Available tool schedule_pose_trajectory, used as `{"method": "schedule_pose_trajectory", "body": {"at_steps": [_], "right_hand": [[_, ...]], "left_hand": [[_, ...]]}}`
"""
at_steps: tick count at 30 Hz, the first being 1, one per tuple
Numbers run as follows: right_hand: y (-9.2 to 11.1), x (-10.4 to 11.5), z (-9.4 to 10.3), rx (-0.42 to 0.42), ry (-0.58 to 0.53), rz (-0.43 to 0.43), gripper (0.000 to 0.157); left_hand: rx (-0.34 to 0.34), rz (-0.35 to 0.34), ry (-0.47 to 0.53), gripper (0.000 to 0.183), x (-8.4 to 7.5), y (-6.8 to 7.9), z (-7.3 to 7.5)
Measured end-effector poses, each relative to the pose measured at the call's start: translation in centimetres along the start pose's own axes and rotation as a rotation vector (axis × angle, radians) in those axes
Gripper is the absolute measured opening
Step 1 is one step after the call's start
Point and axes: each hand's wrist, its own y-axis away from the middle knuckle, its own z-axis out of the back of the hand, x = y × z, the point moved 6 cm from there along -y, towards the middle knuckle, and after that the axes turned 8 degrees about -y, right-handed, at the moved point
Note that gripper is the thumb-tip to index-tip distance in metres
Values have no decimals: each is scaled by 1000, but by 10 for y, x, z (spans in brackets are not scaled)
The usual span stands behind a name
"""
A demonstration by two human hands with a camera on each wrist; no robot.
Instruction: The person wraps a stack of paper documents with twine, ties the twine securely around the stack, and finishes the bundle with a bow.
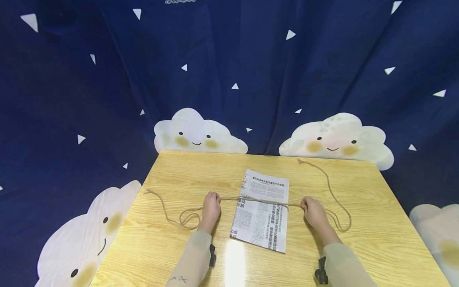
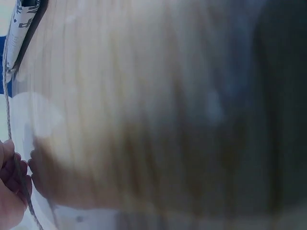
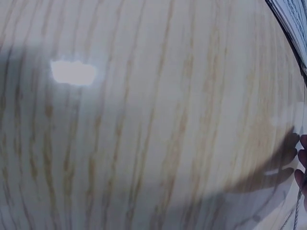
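A folded newspaper (image 1: 261, 223) lies on the wooden table, with a thin tan rope (image 1: 263, 200) running across its upper half from side to side. Left of the paper, my left hand (image 1: 211, 210) pinches the rope between thumb and fingers; the left wrist view shows the rope (image 2: 8, 110) passing through that hand (image 2: 12, 187). My right hand (image 1: 314, 213) pinches the rope just beyond the paper's right edge. Only the fingertips (image 3: 301, 158) of the right hand appear in its wrist view, beside two strands.
The rope's loose left end (image 1: 163, 203) curls in a small loop on the table (image 1: 201, 169). Its right end (image 1: 331, 185) bends out and back toward the rear edge. A dark blue curtain (image 1: 229, 52) with clouds hangs behind the table.
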Motion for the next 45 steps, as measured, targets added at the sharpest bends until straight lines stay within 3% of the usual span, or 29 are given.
{"method": "schedule_pose_trajectory", "body": {"at_steps": [6, 10, 13, 18, 26, 34, 37, 45], "right_hand": [[-4, 3, 0, 6, -5, 48, 3], [-8, 7, -4, 28, 13, 90, 9], [-13, 10, -6, 43, 19, 74, 12], [-28, 13, -8, 46, -31, 13, 15], [-51, 20, -12, 82, -45, -26, 16], [-69, 33, -13, 104, 26, 63, 13], [-72, 36, -15, 115, 53, 74, 18], [-73, 35, -21, 193, 125, 59, 26]], "left_hand": [[29, -29, 22, 5, -4, 2, 2], [124, -97, 117, 6, -10, 5, -2], [212, -130, 178, 15, -16, 9, -5], [290, -161, 138, 14, -27, 19, -5], [279, -326, 20, 13, -58, 44, -1], [182, -489, -210, 8, -86, 74, 0], [199, -519, -271, 8, -94, 85, -4], [212, -540, -293, 9, -105, 108, -10]]}}
